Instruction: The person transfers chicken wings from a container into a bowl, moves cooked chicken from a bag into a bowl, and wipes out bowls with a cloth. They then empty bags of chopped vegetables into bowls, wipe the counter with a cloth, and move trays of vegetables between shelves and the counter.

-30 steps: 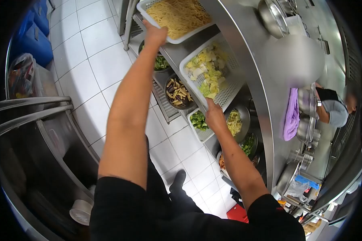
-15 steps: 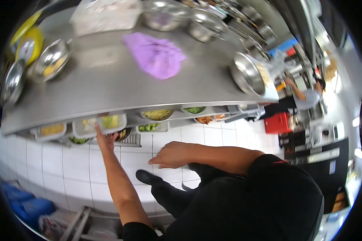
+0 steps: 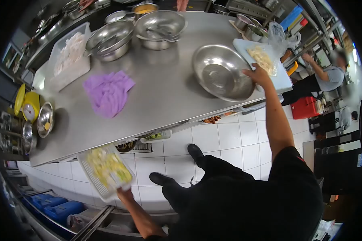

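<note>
My left hand (image 3: 126, 194) grips the near end of a white plastic basket (image 3: 85, 172), fingers partly hidden by it. Pale yellow and green cut vegetables (image 3: 107, 165) fill the basket, which hangs over the floor just off the table's front edge. At the table's right side, my right hand (image 3: 259, 75) is closed on the rim of a wide steel bowl (image 3: 221, 74). Nothing lies in the bowl, and its bottom looks finely perforated. Right behind that hand is a white cutting board (image 3: 284, 81) bearing pale sliced food (image 3: 262, 59).
A purple cloth (image 3: 108, 92) lies on the steel table (image 3: 161, 86). Steel bowls (image 3: 160, 30) and a white tub (image 3: 71, 72) stand behind it; a yellow scale (image 3: 30, 106) is far left. Food containers sit beneath the table. A co-worker (image 3: 330, 76) stands at right.
My left hand has drawn the vegetable basket out from under the tabletop toward me. My right hand has moved from above the floor to the steel bowl's rim. The view has shifted.
</note>
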